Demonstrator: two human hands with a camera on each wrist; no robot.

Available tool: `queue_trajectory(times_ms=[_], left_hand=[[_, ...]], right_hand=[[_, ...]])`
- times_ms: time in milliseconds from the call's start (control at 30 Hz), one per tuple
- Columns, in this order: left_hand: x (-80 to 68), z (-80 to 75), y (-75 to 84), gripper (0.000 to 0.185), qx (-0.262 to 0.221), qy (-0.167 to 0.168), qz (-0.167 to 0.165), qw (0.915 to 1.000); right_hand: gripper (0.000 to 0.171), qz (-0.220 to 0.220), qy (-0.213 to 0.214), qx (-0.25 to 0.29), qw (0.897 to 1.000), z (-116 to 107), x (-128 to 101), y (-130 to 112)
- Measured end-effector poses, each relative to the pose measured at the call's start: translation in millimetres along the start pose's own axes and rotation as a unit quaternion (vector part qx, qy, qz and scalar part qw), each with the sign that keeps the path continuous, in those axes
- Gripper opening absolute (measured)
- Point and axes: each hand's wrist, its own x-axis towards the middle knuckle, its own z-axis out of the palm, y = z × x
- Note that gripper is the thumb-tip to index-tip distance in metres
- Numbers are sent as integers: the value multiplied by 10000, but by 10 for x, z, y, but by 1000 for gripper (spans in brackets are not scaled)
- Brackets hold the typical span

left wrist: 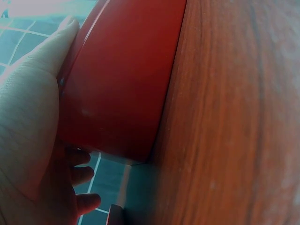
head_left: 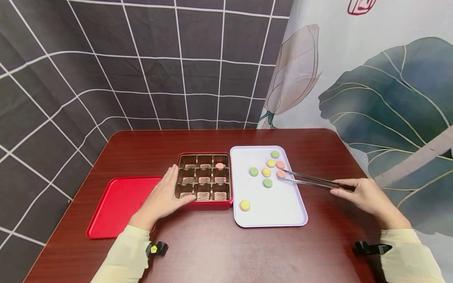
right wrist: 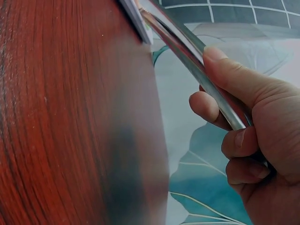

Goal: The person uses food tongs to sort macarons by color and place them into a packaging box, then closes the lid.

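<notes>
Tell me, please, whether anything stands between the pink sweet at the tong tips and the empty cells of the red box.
Nothing visible does. The pink sweet lies at the tips of the tongs on the white tray, and only bare tray separates it from the red box. The left hand rests on the box's far-left side, clear of that path.

The head view is evenly and softly lit, sharp at the centre, with faint shadows under the hands; grid lines on the backdrop (head_left: 106, 78) bow toward the left edge, a wide-lens distortion. The left wrist view is dim with a reddish cast, blown-out glare at upper left, and the table (left wrist: 234, 117) blurred. The right wrist view is brighter, with the near table (right wrist: 70, 117) smeared and out of focus.
</notes>
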Motion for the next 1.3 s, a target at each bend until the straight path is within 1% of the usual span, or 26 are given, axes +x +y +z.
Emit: queue_trajectory(times_ms=[267,533,733,900,1067,1300], left_hand=[[-17,8,-17,118,22,-31,-12,10000],[19,-24,-6,117,44,-4,17,10000],[56,-7,19,117,-2,-28,23,10000],[54,12,26,116,-27,-39,-5,10000],[33,12,17,117,-7,-84,-50,10000],[29,-12,2,121,27,-135,-76,9999]], right_hand=[[41,3,-59,105,9999,21,-29,25],[41,41,-150,113,9998,4,-1,22],[35,-26,-23,-19,10000,-19,-9,48],[32,-124,-36,4,9999,2,-18,70],[35,-31,-73,1,10000,34,-2,76],[38,25,-261,119,9996,16,60,19]])
